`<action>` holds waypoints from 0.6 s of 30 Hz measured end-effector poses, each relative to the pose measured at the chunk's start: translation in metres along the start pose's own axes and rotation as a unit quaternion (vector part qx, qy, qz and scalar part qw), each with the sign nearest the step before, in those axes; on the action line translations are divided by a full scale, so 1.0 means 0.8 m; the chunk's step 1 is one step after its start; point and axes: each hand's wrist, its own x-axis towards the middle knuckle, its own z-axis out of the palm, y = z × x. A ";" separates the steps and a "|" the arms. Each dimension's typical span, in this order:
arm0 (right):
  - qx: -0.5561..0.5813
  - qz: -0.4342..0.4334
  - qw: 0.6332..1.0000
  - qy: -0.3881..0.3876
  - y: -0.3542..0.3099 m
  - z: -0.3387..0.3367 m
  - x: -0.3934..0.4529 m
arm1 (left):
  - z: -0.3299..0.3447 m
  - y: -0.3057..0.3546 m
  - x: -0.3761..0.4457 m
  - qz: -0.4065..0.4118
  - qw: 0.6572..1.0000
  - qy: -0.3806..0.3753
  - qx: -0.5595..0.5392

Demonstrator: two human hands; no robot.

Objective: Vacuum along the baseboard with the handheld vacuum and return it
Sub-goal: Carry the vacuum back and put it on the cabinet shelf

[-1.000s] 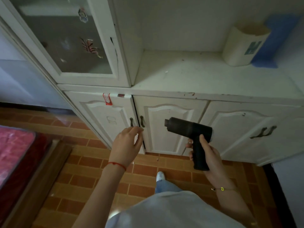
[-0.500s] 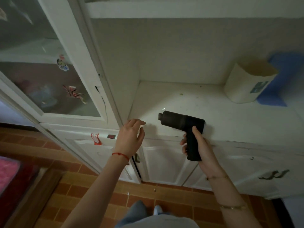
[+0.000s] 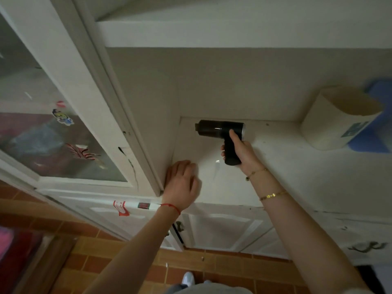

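Your right hand (image 3: 239, 148) wraps the grip of the handheld vacuum (image 3: 220, 130), holding it nozzle-left, low over the cabinet counter (image 3: 286, 177), apparently to set it back. Your left hand (image 3: 182, 183) rests flat and empty at the counter's corner, likely bracing. A cream container (image 3: 337, 119) stands right; brick-tiled floor (image 3: 118, 257) lies below.
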 end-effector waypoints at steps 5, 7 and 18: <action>-0.028 0.008 1.000 -0.003 -0.011 0.037 0.072 | 0.007 -0.006 0.002 0.014 1.000 0.013 -0.005; -0.042 0.015 0.999 -0.004 -0.013 0.049 0.095 | 0.007 -0.006 0.003 0.021 1.000 0.021 -0.006; -0.125 0.033 0.992 0.012 -0.014 0.079 0.157 | 0.004 -0.005 0.007 0.041 0.999 0.032 0.010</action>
